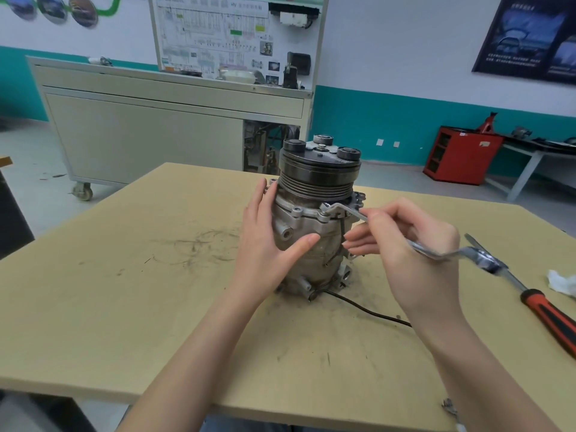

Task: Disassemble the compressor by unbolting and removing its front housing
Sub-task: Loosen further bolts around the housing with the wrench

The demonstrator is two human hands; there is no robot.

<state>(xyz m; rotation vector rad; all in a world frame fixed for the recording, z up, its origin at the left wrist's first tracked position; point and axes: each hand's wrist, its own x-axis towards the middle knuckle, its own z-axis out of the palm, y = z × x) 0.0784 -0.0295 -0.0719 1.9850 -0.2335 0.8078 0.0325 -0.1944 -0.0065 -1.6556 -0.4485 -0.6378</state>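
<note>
The compressor (314, 219) stands upright on the wooden table (156, 275), its dark pulley (318, 173) on top and its aluminium front housing flange (307, 213) just below. My left hand (265, 244) rests flat against the compressor's left side, the thumb lying across the body. My right hand (408, 244) grips a silver ring wrench (346, 210) by its shaft. The wrench's ring end sits on a bolt (324, 207) at the flange's front right. The wrench's other end sticks out to the right past my hand.
A red-and-black handled screwdriver (548, 310) lies at the table's right edge beside a crumpled white tissue (562, 283). A black wire (371, 311) trails from the compressor's base. Behind the table stand a grey wheeled cabinet (156, 135) and a red tool stand (461, 154).
</note>
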